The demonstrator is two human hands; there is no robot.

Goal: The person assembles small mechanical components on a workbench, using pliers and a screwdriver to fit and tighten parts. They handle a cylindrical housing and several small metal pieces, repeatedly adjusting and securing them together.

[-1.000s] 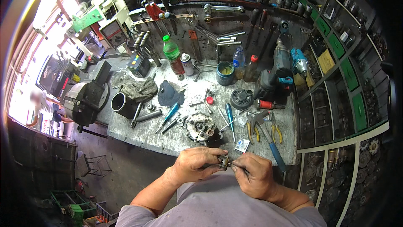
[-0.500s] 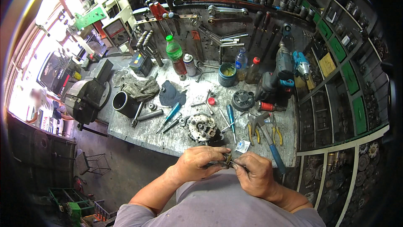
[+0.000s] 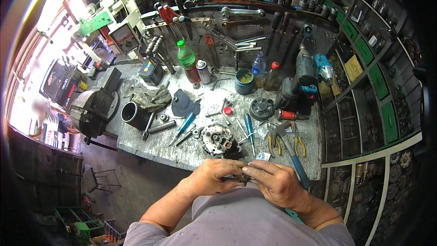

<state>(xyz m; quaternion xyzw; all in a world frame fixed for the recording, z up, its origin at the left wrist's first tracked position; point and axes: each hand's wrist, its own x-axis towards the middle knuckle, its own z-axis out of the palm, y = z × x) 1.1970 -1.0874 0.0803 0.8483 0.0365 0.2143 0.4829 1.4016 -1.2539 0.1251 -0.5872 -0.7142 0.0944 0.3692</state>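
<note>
Close in front of my body, above the near edge of the bench, my left hand (image 3: pixel 213 176) and my right hand (image 3: pixel 278 183) meet. Their fingertips are closed on a small metal part (image 3: pixel 246 179), mostly hidden by the fingers, so its kind does not show. Just beyond my left hand, a round metal alternator-like housing (image 3: pixel 217 138) rests on the bench. A small printed packet (image 3: pixel 263 156) lies past my right fingers. Nearby are a blue-handled screwdriver (image 3: pixel 248 125), yellow-handled pliers (image 3: pixel 274 145) and a blue-handled hammer (image 3: pixel 298 166).
On the bench's left stand a vise (image 3: pixel 93 109) and a dark hollow cylinder (image 3: pixel 133 114), near a rag (image 3: pixel 154 97). Bottles, a green-capped one (image 3: pixel 186 55) among them, and a cordless impact wrench (image 3: pixel 296 82) line the back. A person (image 3: pixel 38 114) is outside at far left.
My right hand has rolled over, its fingers now stretched across toward the left fingertips and covering more of the small part. The left hand stays nearly in place. The view has shifted slightly.
</note>
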